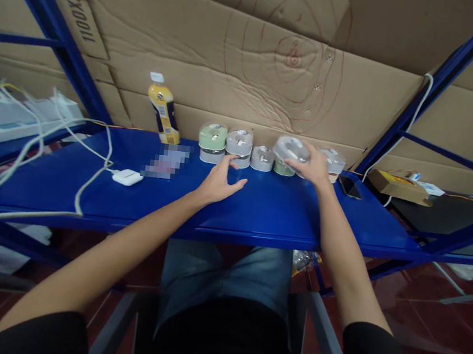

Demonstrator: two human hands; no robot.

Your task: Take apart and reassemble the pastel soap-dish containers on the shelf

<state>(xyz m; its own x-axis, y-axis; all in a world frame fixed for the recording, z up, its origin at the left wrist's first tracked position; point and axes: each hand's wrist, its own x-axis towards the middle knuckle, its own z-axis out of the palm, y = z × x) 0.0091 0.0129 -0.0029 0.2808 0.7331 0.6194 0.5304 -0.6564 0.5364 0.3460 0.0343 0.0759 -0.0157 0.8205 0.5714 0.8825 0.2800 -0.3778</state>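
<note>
Nearest, the left hand (219, 183) hovers open-fingered over the blue shelf (71, 182) while the right hand (311, 165) grips a grey wrapped tape dispenser (291, 148) — best lifted straight up, clear of the neighbouring green one (212, 142).

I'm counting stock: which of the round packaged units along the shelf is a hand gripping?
The right hand grips the clear-wrapped grey unit stacked on a green one, second from the right.

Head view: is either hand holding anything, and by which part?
The right hand grips a wrapped grey container by its top. The left hand holds nothing, open on the blue shelf.
</note>
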